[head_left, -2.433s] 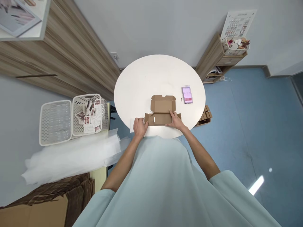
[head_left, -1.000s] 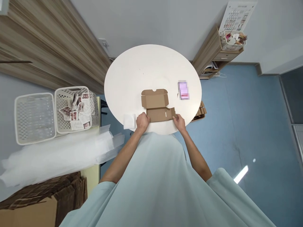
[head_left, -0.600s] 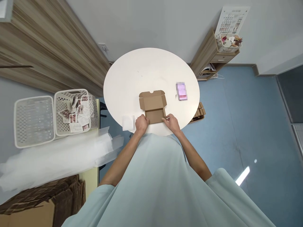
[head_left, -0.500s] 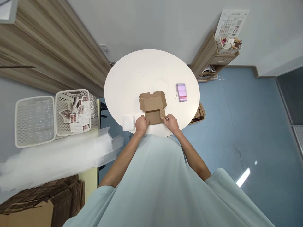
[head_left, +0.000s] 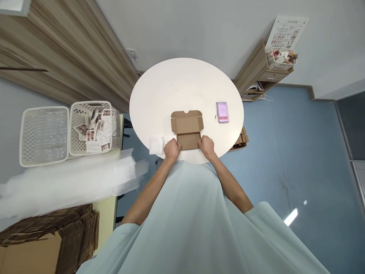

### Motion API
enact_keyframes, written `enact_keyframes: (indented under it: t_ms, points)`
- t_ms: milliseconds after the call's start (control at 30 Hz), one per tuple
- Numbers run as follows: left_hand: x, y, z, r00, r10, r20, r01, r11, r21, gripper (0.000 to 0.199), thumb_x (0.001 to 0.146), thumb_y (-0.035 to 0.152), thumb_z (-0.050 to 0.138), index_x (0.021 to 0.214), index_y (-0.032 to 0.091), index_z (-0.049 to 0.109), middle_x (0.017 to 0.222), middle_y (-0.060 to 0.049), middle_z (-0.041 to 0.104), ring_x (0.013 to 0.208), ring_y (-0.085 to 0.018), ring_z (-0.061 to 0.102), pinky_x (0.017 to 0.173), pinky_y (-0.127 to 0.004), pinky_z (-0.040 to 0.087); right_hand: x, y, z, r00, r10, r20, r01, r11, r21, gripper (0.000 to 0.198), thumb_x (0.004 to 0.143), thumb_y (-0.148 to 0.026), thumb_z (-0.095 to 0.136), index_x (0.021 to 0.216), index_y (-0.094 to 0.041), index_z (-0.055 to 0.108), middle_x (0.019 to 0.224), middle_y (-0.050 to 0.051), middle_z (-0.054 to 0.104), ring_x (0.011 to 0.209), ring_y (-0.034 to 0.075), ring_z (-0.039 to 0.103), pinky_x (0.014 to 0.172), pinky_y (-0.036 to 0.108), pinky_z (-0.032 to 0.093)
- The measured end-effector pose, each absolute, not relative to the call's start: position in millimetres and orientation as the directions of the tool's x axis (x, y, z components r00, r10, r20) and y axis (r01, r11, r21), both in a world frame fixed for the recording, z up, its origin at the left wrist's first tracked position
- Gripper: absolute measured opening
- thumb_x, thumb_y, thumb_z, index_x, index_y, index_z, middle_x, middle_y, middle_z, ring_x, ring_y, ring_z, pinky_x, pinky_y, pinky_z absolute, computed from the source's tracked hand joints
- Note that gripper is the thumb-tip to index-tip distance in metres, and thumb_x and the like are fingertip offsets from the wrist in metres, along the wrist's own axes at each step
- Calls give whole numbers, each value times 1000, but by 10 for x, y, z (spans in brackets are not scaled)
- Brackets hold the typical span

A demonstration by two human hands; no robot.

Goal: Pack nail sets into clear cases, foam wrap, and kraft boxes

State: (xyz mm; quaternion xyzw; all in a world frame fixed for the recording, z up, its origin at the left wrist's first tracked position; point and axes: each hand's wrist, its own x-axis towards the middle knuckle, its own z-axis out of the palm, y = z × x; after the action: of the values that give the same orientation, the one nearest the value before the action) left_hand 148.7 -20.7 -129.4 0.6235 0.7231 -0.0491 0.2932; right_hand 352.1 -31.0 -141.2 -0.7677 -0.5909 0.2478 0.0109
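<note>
Cardboard box (head_left: 188,141) sits at the centre of the frame, on the near part of the white oval table (head_left: 159,95), between my two hands. Its lid stands open away from me toward the top of the frame, side flaps spread, a notch in the far edge; I see only brown board inside the tray. My left hand (head_left: 172,149) is closed on the tray's left wall, and my right hand (head_left: 207,147) is closed on its right wall; my fingertips are mostly hidden.

Just left of my left hand, a white packet (head_left: 156,145) lies at the table's edge. Right of centre, a purple item (head_left: 222,112), blurred by pixelation, lies flat, well apart from my hands. At the left of the frame are two white baskets (head_left: 115,131) side by side, one holding printed cards. Below them lie translucent sheets (head_left: 68,186), and at lower left, folded cardboard (head_left: 71,239).
</note>
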Motion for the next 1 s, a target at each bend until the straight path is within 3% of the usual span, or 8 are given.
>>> enact_keyframes:
  t_ms: [133,233,367,500,633,800,1000]
  points:
    - [1479,-217,-1321,-66,874,-481,916,244,317,20,100,30,51,106,20,68,98,-15,75,98,-34,72,80,-39,50,3531,-315,-1447,173,923,-344,904,-287,-316,18,103,-17,49,94,-19,65,92,15,70,84,28,67,73,34,46]
    - [1378,-253,-1317,-71,883,-464,884,271,380,26,101,45,56,103,22,67,100,-13,76,100,-33,71,83,-39,51,3561,-348,-1431,179,928,-326,894,-292,-340,17,104,-27,55,94,-19,66,94,16,71,89,29,68,75,35,46]
    - [999,-353,-1302,-194,928,-319,820,332,466,34,102,50,57,119,22,64,114,-11,73,110,-30,69,95,-40,52,3639,-436,-1326,208,924,-321,863,-328,-385,27,106,-43,58,93,-20,65,96,16,71,88,30,67,75,36,46]
    - [548,-444,-1359,-365,896,-254,801,441,404,51,92,42,71,134,15,55,128,-18,64,126,-33,61,106,-44,49,3716,-532,-1219,225,922,-316,825,-353,-442,29,107,-44,55,95,-20,65,97,13,73,85,29,68,73,36,45]
    - [359,-463,-1457,-391,868,-305,807,483,340,53,82,47,81,119,15,61,126,-21,61,133,-39,54,113,-48,46,3719,-584,-1180,199,927,-318,799,-341,-495,26,105,-43,58,99,-20,68,96,11,74,85,27,68,75,36,46]
    - [445,-444,-1470,-394,885,-249,812,462,357,49,79,43,85,110,19,55,118,-15,63,124,-36,58,110,-49,48,3639,-599,-1131,180,926,-331,790,-337,-512,23,104,-41,59,101,-21,69,98,10,75,85,27,68,73,35,45]
    - [530,-445,-1354,-378,862,-336,733,501,460,40,89,33,77,113,23,46,108,-6,66,106,-28,69,95,-42,53,3566,-568,-1049,92,933,-348,799,-278,-533,17,102,-37,63,98,-22,69,93,9,74,81,25,67,73,35,46]
